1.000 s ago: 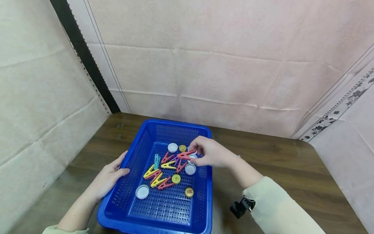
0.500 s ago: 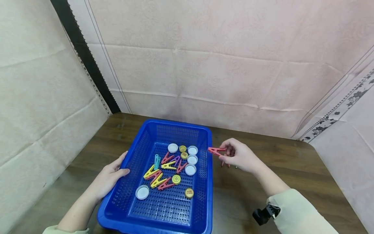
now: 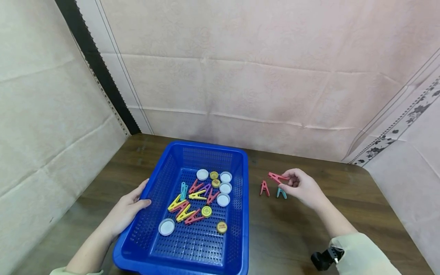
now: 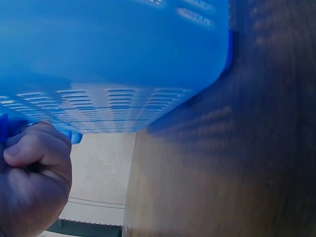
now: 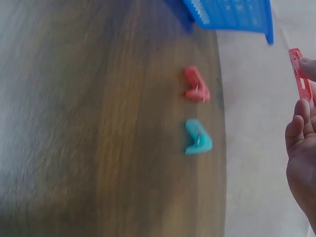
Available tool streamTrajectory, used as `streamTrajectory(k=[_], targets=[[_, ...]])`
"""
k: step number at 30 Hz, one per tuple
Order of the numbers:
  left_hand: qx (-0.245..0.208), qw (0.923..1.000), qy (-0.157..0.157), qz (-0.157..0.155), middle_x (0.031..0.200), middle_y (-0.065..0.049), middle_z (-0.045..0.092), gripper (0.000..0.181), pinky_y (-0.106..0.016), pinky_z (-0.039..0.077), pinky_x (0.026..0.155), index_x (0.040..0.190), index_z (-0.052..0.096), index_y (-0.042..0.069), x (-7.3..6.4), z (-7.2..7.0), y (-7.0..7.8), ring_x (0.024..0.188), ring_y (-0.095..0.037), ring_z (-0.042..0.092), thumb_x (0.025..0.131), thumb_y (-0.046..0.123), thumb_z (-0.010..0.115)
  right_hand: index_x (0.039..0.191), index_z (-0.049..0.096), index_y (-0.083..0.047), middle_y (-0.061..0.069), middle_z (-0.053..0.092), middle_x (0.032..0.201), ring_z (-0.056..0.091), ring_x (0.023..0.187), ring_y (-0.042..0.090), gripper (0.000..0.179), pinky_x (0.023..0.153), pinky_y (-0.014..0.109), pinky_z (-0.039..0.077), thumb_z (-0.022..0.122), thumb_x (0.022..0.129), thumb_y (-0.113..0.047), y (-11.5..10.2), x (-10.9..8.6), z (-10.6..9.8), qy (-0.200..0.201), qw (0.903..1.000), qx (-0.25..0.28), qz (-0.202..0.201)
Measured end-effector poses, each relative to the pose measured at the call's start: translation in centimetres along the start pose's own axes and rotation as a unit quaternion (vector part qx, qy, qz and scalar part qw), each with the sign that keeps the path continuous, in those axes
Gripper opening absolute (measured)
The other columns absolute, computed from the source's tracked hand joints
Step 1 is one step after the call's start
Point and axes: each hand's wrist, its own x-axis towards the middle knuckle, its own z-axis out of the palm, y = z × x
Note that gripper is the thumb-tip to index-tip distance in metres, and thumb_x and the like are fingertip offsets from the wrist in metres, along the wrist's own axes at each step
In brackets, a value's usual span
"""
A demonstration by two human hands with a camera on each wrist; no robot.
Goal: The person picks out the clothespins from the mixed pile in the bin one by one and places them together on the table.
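Observation:
My right hand (image 3: 302,187) pinches a red clothespin (image 3: 277,177) above the table, right of the blue basket (image 3: 244,229). The same clothespin (image 5: 302,81) shows at the right edge of the right wrist view. Close below it, a second red clothespin (image 3: 264,188) and a teal clothespin (image 3: 281,193) stand on the table. My left hand (image 3: 127,210) grips the basket's left rim, thumb over the top; its fingers are partly hidden behind the wall. The left wrist view shows this hand (image 4: 37,173) curled at the rim.
Inside the basket lie yellow clothespins (image 3: 197,194), several red ones, a purple one and a teal one (image 3: 184,190). White caps (image 3: 166,227) and yellow-gold caps (image 3: 221,227) lie among them. The wooden table (image 3: 309,229) ends at cloth-covered walls (image 3: 240,95).
My right hand has lifted a red clothespin out of the basket and carried it right, over the table. The left hand keeps its grip on the rim.

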Motion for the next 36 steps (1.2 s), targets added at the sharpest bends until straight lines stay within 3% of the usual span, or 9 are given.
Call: streamTrajectory(k=[9, 21, 36], targets=[[-0.001, 1.0, 0.0, 0.004, 0.14, -0.031, 0.036, 0.065, -0.043, 0.056, 0.067, 0.151, 0.016, 0.015, 0.1, 0.0, -0.2, 0.097, -0.035, 0.062, 0.096, 0.016, 0.05, 0.108, 0.058, -0.001, 0.007, 0.056, 0.082, 0.051, 0.074, 0.016, 0.035, 0.059, 0.023, 0.043, 0.071, 0.084, -0.024, 3.1, -0.7, -0.5, 0.088, 0.994, -0.055, 0.036], [0.001, 1.0, 0.002, -0.001, 0.14, -0.031, 0.037, 0.064, -0.043, 0.056, 0.065, 0.151, 0.017, 0.017, 0.1, -0.1, -0.2, 0.095, -0.034, 0.063, 0.096, 0.017, 0.05, 0.105, 0.062, 0.001, 0.007, 0.058, 0.08, 0.049, 0.07, 0.008, 0.033, 0.056, 0.018, 0.04, 0.072, 0.083, -0.022, 5.9, -1.7, 0.2, 0.192, 0.9762, -0.076, 0.066], [-0.002, 1.0, -0.002, -0.001, 0.141, -0.03, 0.034, 0.065, -0.044, 0.056, 0.067, 0.152, 0.016, 0.017, 0.2, -0.2, -0.3, 0.099, -0.036, 0.062, 0.096, 0.018, 0.05, 0.103, 0.061, 0.005, 0.014, 0.054, 0.087, 0.049, 0.077, 0.024, 0.038, 0.065, 0.035, 0.038, 0.07, 0.084, -0.027, 7.7, -3.3, 2.8, 0.227, 0.9599, -0.093, 0.136]])
